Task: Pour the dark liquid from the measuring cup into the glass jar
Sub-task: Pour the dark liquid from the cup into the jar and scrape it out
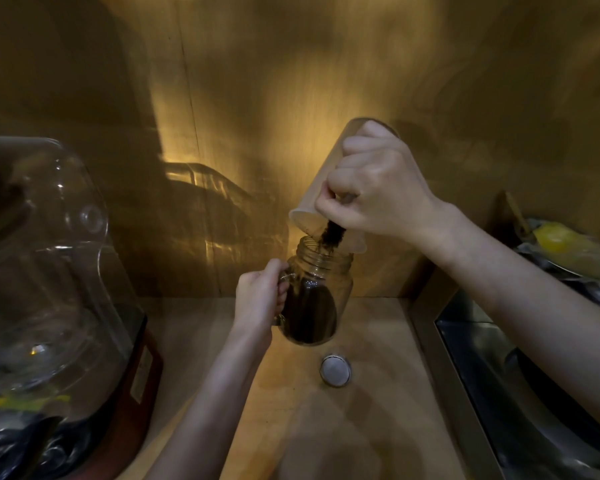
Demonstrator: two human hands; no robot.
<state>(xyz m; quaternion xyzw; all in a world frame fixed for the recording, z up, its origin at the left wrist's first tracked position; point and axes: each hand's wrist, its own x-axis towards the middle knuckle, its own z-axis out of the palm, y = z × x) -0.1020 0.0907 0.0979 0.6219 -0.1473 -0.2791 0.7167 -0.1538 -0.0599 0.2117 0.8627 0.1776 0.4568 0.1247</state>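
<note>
pour | right hand [378, 188] fingers grip tilted translucent measuring cup [321, 192] | left hand [260, 296] fingers hold clear glass jar [317, 296] handle | keep spout over mouth

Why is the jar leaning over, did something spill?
Nothing looks spilled. The left hand tips the glass jar by its handle on purpose, to catch the dark liquid from the measuring cup that the right hand holds upended. The wooden counter looks dry, and the lid just waits nearby.
</note>
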